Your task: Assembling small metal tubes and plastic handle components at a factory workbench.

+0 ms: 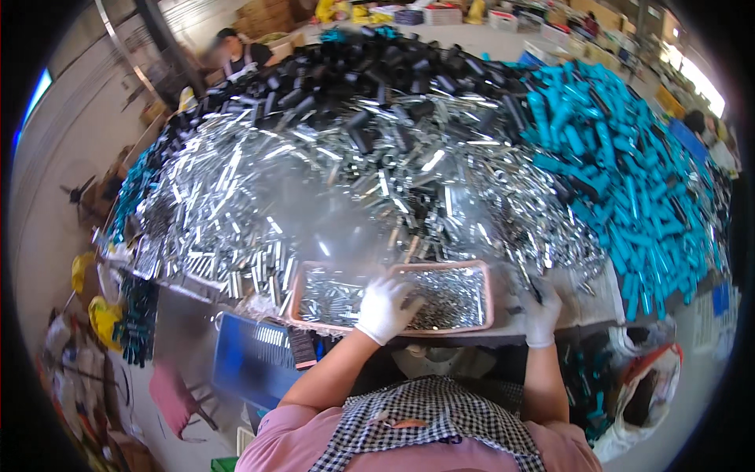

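My left hand (389, 308), in a white glove, is over the near edge of a shallow pinkish tray where its two compartments meet. Its fingers are slightly bent and apart, with nothing visible between them. Thin silvery pieces (330, 297) fill the left compartment; smaller shiny metal parts (448, 295) lie in the right one, beside my fingertips. To the right of the tray, my right hand (540, 313), also gloved, is closed around a slim dark metal piece (535, 288). That piece points up toward the heap, and its exact kind is unclear.
A large heap of silvery metal tubes (228, 173) covers the table ahead. Black tubes (362, 71) lie behind it, teal tubes (637, 189) to the right. A blue crate (255, 358) stands below left, a white sack (649, 393) below right. Another person (244, 53) is at the far left.
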### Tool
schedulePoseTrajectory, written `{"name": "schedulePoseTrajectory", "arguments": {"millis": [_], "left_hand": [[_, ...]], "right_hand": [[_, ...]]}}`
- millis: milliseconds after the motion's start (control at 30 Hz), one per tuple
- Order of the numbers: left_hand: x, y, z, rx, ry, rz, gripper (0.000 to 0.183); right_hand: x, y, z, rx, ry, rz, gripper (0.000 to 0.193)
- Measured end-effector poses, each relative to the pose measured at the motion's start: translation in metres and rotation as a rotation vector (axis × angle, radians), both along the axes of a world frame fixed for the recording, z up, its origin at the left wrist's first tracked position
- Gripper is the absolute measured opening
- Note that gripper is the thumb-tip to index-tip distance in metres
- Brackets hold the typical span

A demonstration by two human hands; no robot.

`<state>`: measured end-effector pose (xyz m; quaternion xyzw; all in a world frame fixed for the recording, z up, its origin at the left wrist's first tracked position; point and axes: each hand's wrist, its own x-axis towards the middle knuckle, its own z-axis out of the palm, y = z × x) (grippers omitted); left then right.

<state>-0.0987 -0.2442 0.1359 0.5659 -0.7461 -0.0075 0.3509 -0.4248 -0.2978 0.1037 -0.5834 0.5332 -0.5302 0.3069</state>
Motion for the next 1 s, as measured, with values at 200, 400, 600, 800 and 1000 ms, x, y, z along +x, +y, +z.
{"name": "schedulePoseTrajectory", "arguments": {"millis": [200, 400, 600, 800, 1000], "left_hand": [[-0.004, -0.002, -0.001, -0.052, 0.020, -0.025, 0.022], [-0.006, 0.010, -0.001, -0.024, -0.105, 0.016, 0.021], [-0.022, 0.001, -0.001, 0.001, -0.085, -0.001, 0.023], [-0.020, -0.009, 0.026, -0.055, -0.166, 0.042, 0.042], [-0.093, -0.083, 0.096, -0.029, -0.263, -0.208, 0.044]], "right_hand": [[-0.003, 0.002, -0.004, 0.095, -0.126, 0.001, 0.032], [-0.002, 0.014, 0.006, 0.050, -0.066, 0.046, 0.035], [-0.020, 0.014, -0.008, 0.104, -0.291, 0.027, 0.036], [-0.022, -0.001, 0.028, -0.027, 0.010, 0.083, 0.031], [-0.056, -0.011, 0.006, 0.101, -0.322, 0.101, 0.022]]}}
